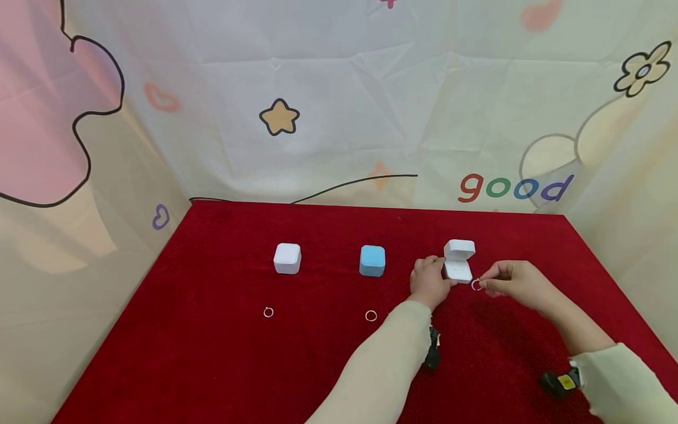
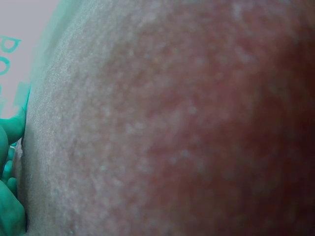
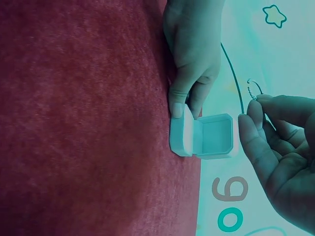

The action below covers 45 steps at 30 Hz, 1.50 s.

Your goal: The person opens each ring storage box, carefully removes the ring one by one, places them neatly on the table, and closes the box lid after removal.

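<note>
A white ring box (image 1: pixel 458 271) stands with its lid raised at the right of the table. My left hand (image 1: pixel 428 282) grips its left side, thumb at the front and fingers behind. In the right wrist view the open ring box (image 3: pixel 181 135) shows beside the left hand (image 3: pixel 194 59). My right hand (image 1: pixel 521 284) pinches a silver-coloured ring (image 1: pixel 475 285) between thumb and fingertips, just right of the box's front corner. This ring (image 3: pixel 254 88) looks set with small stones along its band in the right wrist view. Mostly blurred cloth fills the left wrist view.
A closed white box (image 1: pixel 288 259) and a closed blue box (image 1: pixel 372 261) stand further left on the red cloth (image 1: pixel 201 353). One silver-coloured ring (image 1: pixel 268 312) lies before the white box, and a gold-coloured ring (image 1: pixel 371 316) before the blue one. A printed curtain (image 1: pixel 339 106) hangs behind.
</note>
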Each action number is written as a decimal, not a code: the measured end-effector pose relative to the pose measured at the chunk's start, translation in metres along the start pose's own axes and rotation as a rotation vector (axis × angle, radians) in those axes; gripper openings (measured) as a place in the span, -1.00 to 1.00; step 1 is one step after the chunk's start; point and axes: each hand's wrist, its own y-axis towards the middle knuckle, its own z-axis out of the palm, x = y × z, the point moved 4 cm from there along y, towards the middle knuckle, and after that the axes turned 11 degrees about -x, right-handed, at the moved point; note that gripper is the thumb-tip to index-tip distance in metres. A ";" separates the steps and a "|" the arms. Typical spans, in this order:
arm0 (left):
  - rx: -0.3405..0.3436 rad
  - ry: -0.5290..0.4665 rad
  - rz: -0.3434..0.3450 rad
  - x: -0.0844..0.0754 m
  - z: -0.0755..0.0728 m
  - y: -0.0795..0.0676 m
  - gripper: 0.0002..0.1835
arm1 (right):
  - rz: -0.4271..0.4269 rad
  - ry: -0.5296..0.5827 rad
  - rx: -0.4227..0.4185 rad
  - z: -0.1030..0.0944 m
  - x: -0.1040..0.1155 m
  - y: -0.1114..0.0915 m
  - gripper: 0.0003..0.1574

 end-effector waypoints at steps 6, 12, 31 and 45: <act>0.007 -0.006 -0.009 0.001 0.002 0.000 -0.45 | -0.015 0.012 0.012 0.004 -0.003 -0.007 -0.80; 0.010 -0.004 -0.003 0.000 0.001 0.000 -0.46 | -0.007 -0.001 0.030 0.006 -0.008 -0.012 -0.79; 0.014 -0.012 0.002 -0.001 -0.003 -0.001 -0.44 | -0.014 0.084 0.082 0.019 -0.019 -0.021 -0.84; 0.015 -0.009 -0.005 -0.001 -0.002 -0.001 -0.43 | -0.033 0.155 0.146 0.034 -0.032 -0.021 -0.87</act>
